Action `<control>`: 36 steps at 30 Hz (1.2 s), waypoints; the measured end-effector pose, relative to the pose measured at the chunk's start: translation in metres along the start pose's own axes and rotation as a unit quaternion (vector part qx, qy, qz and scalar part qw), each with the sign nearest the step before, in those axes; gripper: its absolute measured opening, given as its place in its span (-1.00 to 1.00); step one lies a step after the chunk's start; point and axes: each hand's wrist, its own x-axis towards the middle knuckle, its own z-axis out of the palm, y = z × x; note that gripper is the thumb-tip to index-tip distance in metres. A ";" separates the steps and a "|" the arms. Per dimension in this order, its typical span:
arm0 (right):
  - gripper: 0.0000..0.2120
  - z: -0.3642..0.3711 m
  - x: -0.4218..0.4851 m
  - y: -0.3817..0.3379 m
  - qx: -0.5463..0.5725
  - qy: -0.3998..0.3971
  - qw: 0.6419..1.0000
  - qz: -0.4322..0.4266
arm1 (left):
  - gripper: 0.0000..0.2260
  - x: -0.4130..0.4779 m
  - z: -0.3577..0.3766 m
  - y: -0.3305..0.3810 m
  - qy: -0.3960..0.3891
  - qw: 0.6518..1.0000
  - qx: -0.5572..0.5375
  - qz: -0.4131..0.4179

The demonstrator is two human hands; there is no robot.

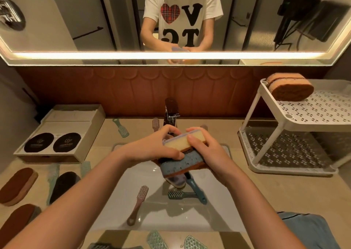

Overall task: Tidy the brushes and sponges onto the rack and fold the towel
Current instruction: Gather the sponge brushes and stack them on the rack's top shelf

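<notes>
Over the sink, my left hand (161, 146) and my right hand (207, 150) grip a stack of sponges together. On top is a yellow sponge (181, 142) with a purple layer, below it a blue sponge (182, 163) with a brown pad. The white two-tier rack (296, 119) stands at the right with brown sponges (288, 89) on its top shelf. A pink brush (137, 205), a green brush (177, 194) and a blue brush (197, 189) lie in the sink. The blue towel (311, 229) lies at the lower right.
The faucet (171, 110) stands behind my hands. A box (57, 133) with two dark round pads sits at the left. Brown sponges (18, 186), a dark sponge (64, 186) and several brushes lie on the counter at the left, back and front edge. A mirror hangs above.
</notes>
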 end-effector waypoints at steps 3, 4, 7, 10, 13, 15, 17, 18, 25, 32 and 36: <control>-0.95 0.007 0.003 0.005 0.021 0.054 0.998 -0.030 | -0.29 -0.002 0.003 -0.015 0.055 0.995 -0.077 0.000; -0.93 0.008 0.005 0.007 0.029 0.069 0.997 -0.032 | -0.27 -0.002 0.006 -0.021 0.077 0.990 -0.115 0.002; -0.88 0.013 0.011 0.010 0.025 0.107 0.993 -0.047 | -0.52 -0.003 0.023 -0.026 0.129 0.965 -0.228 0.008; -0.82 0.021 0.013 0.014 0.021 0.099 0.994 -0.034 | -0.63 0.000 0.033 -0.024 0.194 0.934 -0.298 -0.003; -0.86 0.030 0.012 0.019 0.029 0.074 0.997 -0.015 | -0.75 0.004 0.038 -0.023 0.311 0.909 -0.276 0.024; -0.87 0.033 0.010 0.019 0.018 0.048 0.999 -0.010 | -0.83 0.004 0.040 -0.025 0.373 0.891 -0.257 0.031; -0.84 0.031 0.008 0.016 0.030 0.030 0.999 0.002 | -0.76 0.006 0.039 -0.029 0.395 0.888 -0.232 0.036; -0.80 0.030 0.009 0.014 0.037 0.025 0.999 0.009 | -0.71 0.006 0.039 -0.030 0.395 0.893 -0.212 0.039; -0.64 0.045 0.026 0.020 -0.005 0.134 0.991 0.002 | -0.69 0.012 0.034 -0.028 0.408 0.911 -0.058 0.019; -0.64 0.053 0.032 0.031 -0.111 0.132 0.984 0.035 | -0.77 0.015 0.032 -0.040 0.357 0.932 0.058 0.014; -0.64 0.049 0.037 0.033 -0.119 0.159 0.979 0.045 | -0.76 0.030 0.032 -0.043 0.323 0.938 0.124 0.022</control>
